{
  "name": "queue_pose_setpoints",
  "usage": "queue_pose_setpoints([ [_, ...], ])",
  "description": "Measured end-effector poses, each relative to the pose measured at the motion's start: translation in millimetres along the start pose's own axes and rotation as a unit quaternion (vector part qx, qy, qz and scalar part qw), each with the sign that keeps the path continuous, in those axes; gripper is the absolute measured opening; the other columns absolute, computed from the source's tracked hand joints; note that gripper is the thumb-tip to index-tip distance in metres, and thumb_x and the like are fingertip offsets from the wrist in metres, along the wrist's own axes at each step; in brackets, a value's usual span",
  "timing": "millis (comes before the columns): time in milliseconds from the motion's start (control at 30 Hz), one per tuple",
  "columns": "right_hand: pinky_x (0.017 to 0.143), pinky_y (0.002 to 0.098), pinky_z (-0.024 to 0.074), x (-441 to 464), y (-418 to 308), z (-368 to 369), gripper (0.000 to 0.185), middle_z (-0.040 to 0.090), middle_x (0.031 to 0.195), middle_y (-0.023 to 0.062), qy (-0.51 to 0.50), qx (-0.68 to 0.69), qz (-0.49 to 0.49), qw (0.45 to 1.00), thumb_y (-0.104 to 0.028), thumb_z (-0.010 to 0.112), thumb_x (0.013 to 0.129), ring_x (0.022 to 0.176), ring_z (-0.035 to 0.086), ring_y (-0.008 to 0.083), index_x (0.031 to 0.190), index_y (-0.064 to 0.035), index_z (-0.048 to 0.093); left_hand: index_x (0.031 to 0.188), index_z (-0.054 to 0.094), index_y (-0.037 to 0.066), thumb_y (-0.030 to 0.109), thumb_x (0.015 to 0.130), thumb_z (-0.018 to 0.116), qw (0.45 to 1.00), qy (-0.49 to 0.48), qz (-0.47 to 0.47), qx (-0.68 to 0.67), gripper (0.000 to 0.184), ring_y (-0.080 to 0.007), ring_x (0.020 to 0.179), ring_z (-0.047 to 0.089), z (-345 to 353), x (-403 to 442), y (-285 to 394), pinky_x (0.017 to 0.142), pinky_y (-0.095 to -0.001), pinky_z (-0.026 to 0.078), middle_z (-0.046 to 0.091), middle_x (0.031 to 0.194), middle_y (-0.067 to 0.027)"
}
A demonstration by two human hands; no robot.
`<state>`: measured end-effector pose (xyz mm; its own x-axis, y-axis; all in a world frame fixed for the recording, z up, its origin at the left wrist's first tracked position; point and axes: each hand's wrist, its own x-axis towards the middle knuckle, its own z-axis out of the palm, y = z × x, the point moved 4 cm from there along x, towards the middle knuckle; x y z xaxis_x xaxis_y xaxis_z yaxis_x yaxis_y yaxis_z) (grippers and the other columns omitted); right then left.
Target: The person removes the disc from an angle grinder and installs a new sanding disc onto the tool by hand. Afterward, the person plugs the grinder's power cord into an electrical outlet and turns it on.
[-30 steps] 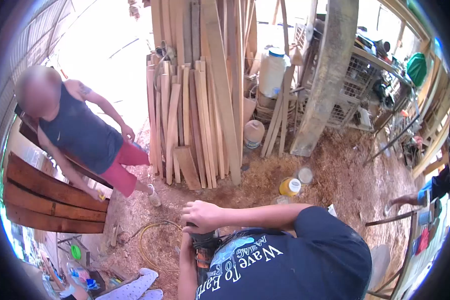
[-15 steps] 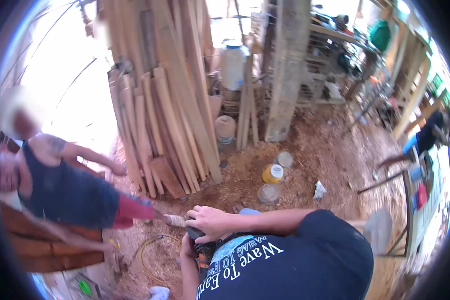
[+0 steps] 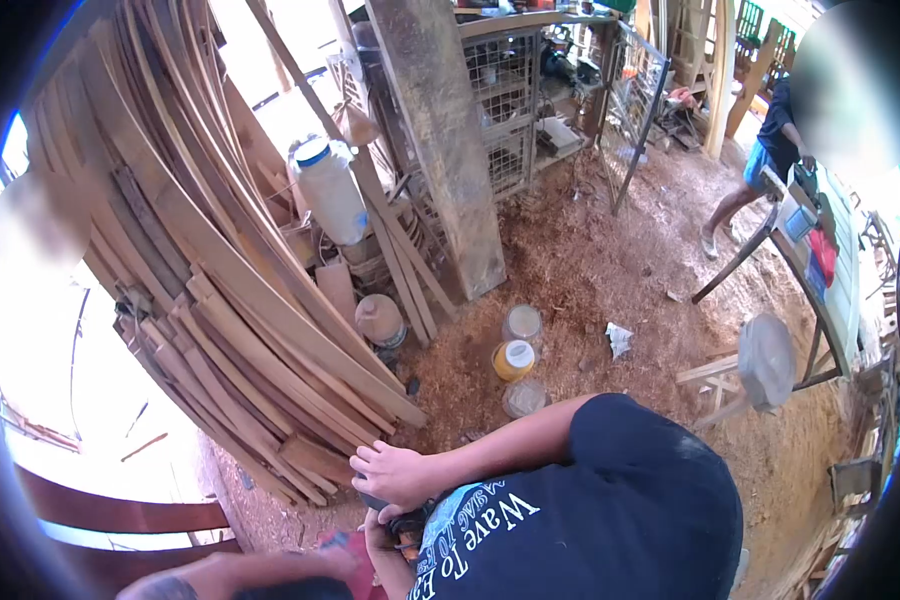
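My right hand reaches across from the right, its fingers curled over the dark top of an orange-and-black power tool. Just below, my left hand is closed around the same tool from its left side. The tool sits close against the front of my dark printed shirt. My hands and the shirt hide much of it, so its exact kind cannot be made out.
Long wooden boards lean at the left. A co-worker's arm is at the lower left; another person stands far right by a table. A yellow jar and a post stand on the shavings-covered floor.
My view has swung and tilted, so the boards loom larger and the co-worker has dropped to the lower left edge. Both my hands stay on the power tool.
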<state>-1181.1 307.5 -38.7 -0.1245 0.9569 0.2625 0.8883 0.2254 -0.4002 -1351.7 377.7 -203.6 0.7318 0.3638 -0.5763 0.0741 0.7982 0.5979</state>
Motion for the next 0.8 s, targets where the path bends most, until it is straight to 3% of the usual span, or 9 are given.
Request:
queue_pose_setpoints([
  [67,0.084,0.0387,0.0416,10,17,-4,0.058,0.057,0.103,0.0118,-0.047,-0.012,0.018,0.999,-0.050,0.074,0.068,0.103,0.051,0.0271,0.100,-0.0024,0.063,0.124,0.056,0.003,0.029,0.092,0.055,1.000,-0.011,-0.013,0.000,0.041,-0.0228,0.099,0.063,9,21,10,0.084,-0.0369,0.053,0.063,0.115,-0.0108],
  [133,0.085,0.0389,0.0410,19,33,-13,0.053,0.056,0.107,0.0107,-0.099,0.021,0.005,0.995,-0.038,0.076,0.066,0.106,0.050,0.0269,0.104,-0.0032,0.062,0.124,0.056,0.003,0.025,0.089,0.059,0.998,-0.037,-0.059,0.006,0.041,-0.0217,0.103,0.061,12,25,16,0.087,-0.0362,0.051,0.061,0.118,-0.0088],
  [200,0.085,0.0409,0.0410,28,44,-21,0.043,0.057,0.108,0.0117,-0.091,0.082,-0.048,0.991,-0.032,0.074,0.065,0.109,0.050,0.0282,0.100,-0.0077,0.065,0.124,0.056,0.004,0.023,0.087,0.061,0.998,-0.053,-0.042,0.018,0.042,-0.0216,0.104,0.060,3,35,23,0.089,-0.0374,0.051,0.061,0.118,-0.0080],
  [267,0.091,0.0424,0.0393,35,54,-23,0.050,0.054,0.115,0.0143,-0.063,0.135,-0.117,0.982,-0.025,0.070,0.066,0.115,0.048,0.0309,0.111,-0.0041,0.060,0.123,0.057,0.004,0.020,0.085,0.063,0.996,-0.089,-0.010,0.007,0.041,-0.0216,0.104,0.061,15,53,36,0.089,-0.0384,0.051,0.062,0.117,-0.0082],
  [400,0.089,0.0425,0.0395,56,58,-33,0.058,0.054,0.114,0.0162,0.021,0.091,-0.002,0.996,-0.041,0.070,0.074,0.114,0.047,0.0324,0.116,-0.0033,0.057,0.119,0.059,0.004,0.020,0.086,0.064,0.994,-0.100,-0.026,-0.027,0.037,-0.0214,0.098,0.064,30,65,65,0.085,-0.0373,0.054,0.063,0.114,-0.0088],
  [433,0.089,0.0433,0.0399,62,57,-30,0.062,0.054,0.112,0.0164,-0.036,0.050,0.014,0.998,-0.047,0.068,0.077,0.111,0.048,0.0332,0.117,-0.0015,0.056,0.118,0.060,0.004,0.021,0.086,0.064,0.994,-0.103,-0.019,-0.016,0.036,-0.0213,0.096,0.065,31,63,71,0.082,-0.0367,0.055,0.064,0.114,-0.0087],
  [533,0.090,0.0440,0.0399,77,52,-10,0.066,0.053,0.112,0.0150,-0.097,0.049,0.029,0.994,-0.044,0.072,0.074,0.111,0.049,0.0312,0.121,-0.0017,0.055,0.121,0.058,0.004,0.020,0.085,0.066,0.993,-0.105,-0.021,-0.048,0.041,-0.0219,0.101,0.064,12,59,74,0.088,-0.0388,0.053,0.063,0.116,-0.0089],
  [700,0.104,0.0478,0.0325,105,44,-7,0.052,0.052,0.123,0.0139,-0.137,0.145,-0.126,0.972,-0.024,0.068,0.073,0.127,0.043,0.0309,0.121,-0.0078,0.056,0.127,0.054,0.005,0.021,0.080,0.069,0.990,-0.138,0.007,-0.017,0.053,-0.0228,0.111,0.060,-2,54,87,0.096,-0.0391,0.049,0.060,0.123,-0.0089],
  [800,0.098,0.0453,0.0348,121,32,-11,0.051,0.052,0.121,0.0138,-0.093,0.168,-0.180,0.965,-0.030,0.070,0.075,0.122,0.045,0.0298,0.118,-0.0071,0.058,0.127,0.054,0.004,0.019,0.079,0.067,0.983,-0.175,0.019,-0.061,0.052,-0.0229,0.110,0.060,3,35,106,0.095,-0.0376,0.050,0.060,0.123,-0.0093],
])
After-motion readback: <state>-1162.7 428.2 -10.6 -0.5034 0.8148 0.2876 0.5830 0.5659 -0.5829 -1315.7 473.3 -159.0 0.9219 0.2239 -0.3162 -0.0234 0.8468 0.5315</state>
